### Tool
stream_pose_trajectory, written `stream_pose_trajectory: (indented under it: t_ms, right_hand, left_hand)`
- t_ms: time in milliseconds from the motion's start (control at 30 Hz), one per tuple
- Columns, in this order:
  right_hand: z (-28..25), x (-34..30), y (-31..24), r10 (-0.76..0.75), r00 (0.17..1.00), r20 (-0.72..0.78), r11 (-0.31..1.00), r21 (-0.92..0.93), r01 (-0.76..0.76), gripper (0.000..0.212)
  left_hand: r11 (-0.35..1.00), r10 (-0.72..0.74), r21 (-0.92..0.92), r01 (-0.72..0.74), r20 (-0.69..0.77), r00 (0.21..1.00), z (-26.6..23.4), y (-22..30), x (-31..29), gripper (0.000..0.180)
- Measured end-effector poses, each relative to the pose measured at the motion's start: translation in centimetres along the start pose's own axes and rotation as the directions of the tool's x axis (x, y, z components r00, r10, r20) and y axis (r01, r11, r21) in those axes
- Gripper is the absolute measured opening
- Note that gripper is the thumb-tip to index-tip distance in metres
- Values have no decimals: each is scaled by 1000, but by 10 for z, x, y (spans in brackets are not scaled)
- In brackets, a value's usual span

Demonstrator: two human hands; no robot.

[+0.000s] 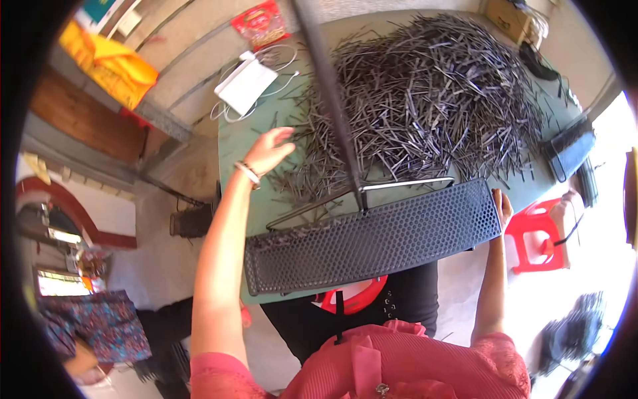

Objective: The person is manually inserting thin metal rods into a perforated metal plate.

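left arm (220,266) outstretched | left hand (269,151) half-curled | right arm (492,286) extended | right hand (505,207) (partly hidden)

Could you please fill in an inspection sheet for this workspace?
Surface: green table, largely covered by dark strips.
Job's things: loose heap of dark strips; dark perforated panel at the near edge, with a long dark bar rising from it.
Clutter: white box and red packet at the far left.
Hands: left hand open and empty, near the strips; right hand at the panel's right end, grip partly hidden.
Cables: white cable looped around the box.
Surroundings: red stool at right; another person at left.
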State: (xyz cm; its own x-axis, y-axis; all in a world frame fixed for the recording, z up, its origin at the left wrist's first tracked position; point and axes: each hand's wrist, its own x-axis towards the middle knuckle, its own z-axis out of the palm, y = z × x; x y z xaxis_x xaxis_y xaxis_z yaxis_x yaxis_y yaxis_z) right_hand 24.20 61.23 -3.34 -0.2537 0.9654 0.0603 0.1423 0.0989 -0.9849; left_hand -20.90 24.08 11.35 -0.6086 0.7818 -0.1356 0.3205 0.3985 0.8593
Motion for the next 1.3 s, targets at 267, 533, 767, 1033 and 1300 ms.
stream_pose_trajectory:
  t_ms: [267, 533, 767, 1033, 1300]
  right_hand:
    - [3, -12, 0, -33, 996, -88, 991, 125, 44, 27]
    - [6, -12, -4, 9, 998, -62, 992, 129, -1, 24]
    - [5, -6, 2, -6, 996, -84, 999, 40, 9, 28]
    - [12, -9, 6, -39, 995, -93, 998, 47, 43, 26]
    - [13, -17, -15, -62, 993, -96, 990, -129, 49, 23]
  left_hand:
    - [693, 302, 596, -406, 271, 914, 111, 34, 126, 111]
    - [602, 203, 721, -345, 279, 938, 137, 40, 102, 107]
    - [544, 160, 742, -393, 368, 916, 128, 21, 68, 98]
    - [756, -176, 641, -132, 394, 902, 96, 36, 63, 85]
    - [846, 108, 533, -12, -150, 983, 78, 18, 95, 88]
